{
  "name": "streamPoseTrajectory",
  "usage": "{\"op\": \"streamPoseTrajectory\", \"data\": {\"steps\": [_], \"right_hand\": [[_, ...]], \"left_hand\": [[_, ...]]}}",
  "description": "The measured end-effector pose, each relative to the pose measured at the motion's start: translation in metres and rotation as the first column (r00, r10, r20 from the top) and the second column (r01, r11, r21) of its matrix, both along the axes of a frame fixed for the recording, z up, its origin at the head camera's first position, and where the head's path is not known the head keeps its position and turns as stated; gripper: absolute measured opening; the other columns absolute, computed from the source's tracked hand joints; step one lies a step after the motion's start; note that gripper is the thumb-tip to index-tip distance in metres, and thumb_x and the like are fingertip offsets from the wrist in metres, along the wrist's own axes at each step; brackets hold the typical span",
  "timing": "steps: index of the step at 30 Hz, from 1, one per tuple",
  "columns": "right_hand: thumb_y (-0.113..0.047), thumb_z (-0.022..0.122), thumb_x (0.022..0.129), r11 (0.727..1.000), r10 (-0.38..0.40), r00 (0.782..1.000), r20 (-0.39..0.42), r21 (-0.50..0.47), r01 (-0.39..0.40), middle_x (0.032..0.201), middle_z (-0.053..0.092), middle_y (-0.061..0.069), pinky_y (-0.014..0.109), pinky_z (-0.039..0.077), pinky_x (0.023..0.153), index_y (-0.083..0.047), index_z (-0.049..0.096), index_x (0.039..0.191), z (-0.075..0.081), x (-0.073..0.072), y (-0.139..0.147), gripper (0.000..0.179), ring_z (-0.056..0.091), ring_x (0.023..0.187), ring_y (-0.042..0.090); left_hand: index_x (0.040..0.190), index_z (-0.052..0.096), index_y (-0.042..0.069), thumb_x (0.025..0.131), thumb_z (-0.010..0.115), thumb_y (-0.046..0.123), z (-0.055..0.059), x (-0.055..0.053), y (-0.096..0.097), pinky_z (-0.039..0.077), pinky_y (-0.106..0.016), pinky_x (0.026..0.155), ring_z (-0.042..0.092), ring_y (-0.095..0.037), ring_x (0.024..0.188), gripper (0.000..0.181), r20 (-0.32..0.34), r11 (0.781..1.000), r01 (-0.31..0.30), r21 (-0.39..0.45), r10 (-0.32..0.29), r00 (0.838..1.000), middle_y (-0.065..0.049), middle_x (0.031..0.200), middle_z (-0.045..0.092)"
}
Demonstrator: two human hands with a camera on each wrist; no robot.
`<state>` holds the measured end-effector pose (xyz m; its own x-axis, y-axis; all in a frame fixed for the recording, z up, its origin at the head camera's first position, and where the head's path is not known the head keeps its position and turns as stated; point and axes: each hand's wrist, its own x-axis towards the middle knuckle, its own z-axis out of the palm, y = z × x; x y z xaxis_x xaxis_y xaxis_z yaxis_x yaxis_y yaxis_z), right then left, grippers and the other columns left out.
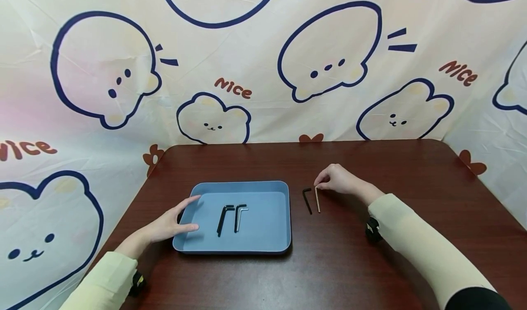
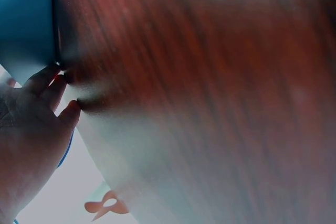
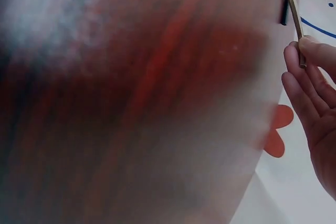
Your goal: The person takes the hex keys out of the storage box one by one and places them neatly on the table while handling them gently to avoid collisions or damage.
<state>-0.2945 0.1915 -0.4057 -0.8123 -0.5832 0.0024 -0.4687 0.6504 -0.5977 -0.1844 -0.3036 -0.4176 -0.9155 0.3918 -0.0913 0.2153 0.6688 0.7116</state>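
My right hand [image 1: 339,179] pinches one end of a gold-coloured hex key [image 1: 317,200] between thumb and fingertips; the right wrist view shows this grip too. Just left of it a black hex key [image 1: 307,201] lies on the table. My left hand [image 1: 170,223] is at the left edge of a blue tray [image 1: 267,241], fingers spread and fairly straight, with the thumb and a finger reaching over the rim. In the left wrist view, other fingertips touch down beside the tray. Inside the tray lie black hex keys [image 1: 221,223] and a silver hex key [image 1: 240,219], side by side.
The dark brown wooden table [image 1: 329,264] extends around the tray to both sides. Behind it hangs a pale cloth [image 1: 263,63] printed with cartoon figures, reaching the table's far edge.
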Motion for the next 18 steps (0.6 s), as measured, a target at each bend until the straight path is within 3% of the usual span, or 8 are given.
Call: {"op": "streamPoseTrajectory", "data": {"steps": [18], "right_hand": [[-0.005, 0.074, 0.085, 0.999, -0.043, 0.999, -0.02, 0.029, 0.043, 0.086, 0.07, -0.001, 0.035, 0.053, 0.076, -0.01, 0.078, 0.086, -0.014, -0.002, -0.004, 0.007, 0.06, 0.082, 0.016]], "left_hand": [[0.15, 0.028, 0.007, 0.086, 0.075, 0.025, 0.0, 0.001, 0.0, 0.021, -0.071, 0.102, 0.022, -0.049, 0.137, 0.082, 0.002, 1.0, -0.004, 0.003, 0.003, 1.0, -0.027, 0.152, 0.024]]}}
